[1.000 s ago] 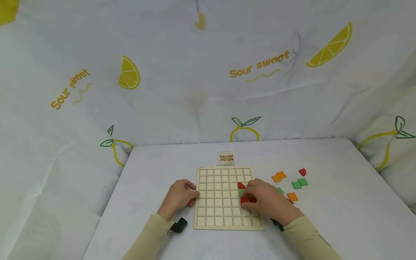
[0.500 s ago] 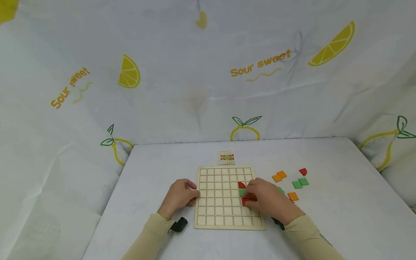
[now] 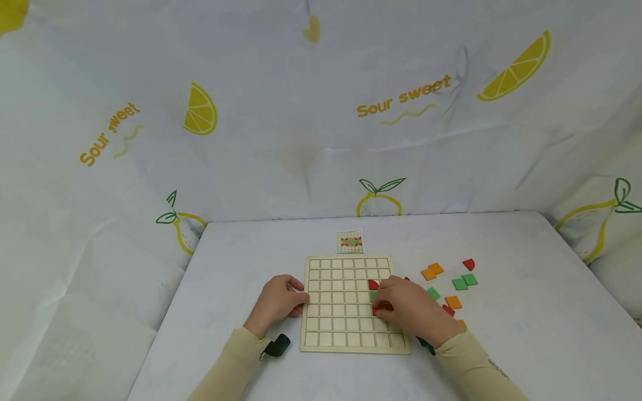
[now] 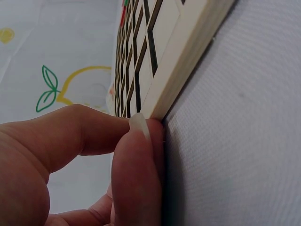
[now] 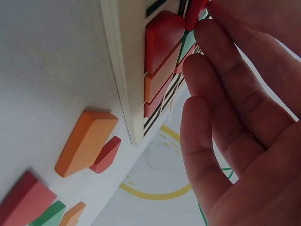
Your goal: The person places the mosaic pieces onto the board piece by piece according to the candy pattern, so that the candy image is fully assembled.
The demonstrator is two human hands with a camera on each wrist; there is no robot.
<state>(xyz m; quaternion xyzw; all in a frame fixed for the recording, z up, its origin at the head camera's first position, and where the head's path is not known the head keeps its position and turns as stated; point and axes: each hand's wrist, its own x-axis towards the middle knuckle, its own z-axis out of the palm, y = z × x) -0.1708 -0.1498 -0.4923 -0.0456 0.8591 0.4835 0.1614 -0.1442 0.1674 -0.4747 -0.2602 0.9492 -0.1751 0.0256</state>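
Note:
A pale wooden grid board (image 3: 338,326) lies flat on the table. My left hand (image 3: 278,301) holds its left edge; in the left wrist view the thumb (image 4: 136,165) and index finger meet at the rim. Over the board's right side, my right hand (image 3: 416,306) has thumb and forefinger on a red tile (image 3: 375,312) in the grid. Its exact shape is partly covered by the fingers. Farther up that column lie a green tile (image 3: 373,295) and a red quarter-round tile (image 3: 373,284). In the right wrist view, a red rounded tile (image 5: 162,40) and an orange tile (image 5: 162,77) line the board's edge.
Behind the board lies a small pattern card (image 3: 350,242) with a red, orange and green figure. Loose orange tiles (image 3: 428,274), green tiles (image 3: 460,284) and a red quarter-round tile (image 3: 468,264) lie to the right. A lemon-print cloth (image 3: 281,139) rises behind the table.
My right hand has shifted slightly, its fingertips closer together at the red tile, and more loose tiles show around it. The left hand has stayed at the board's edge.

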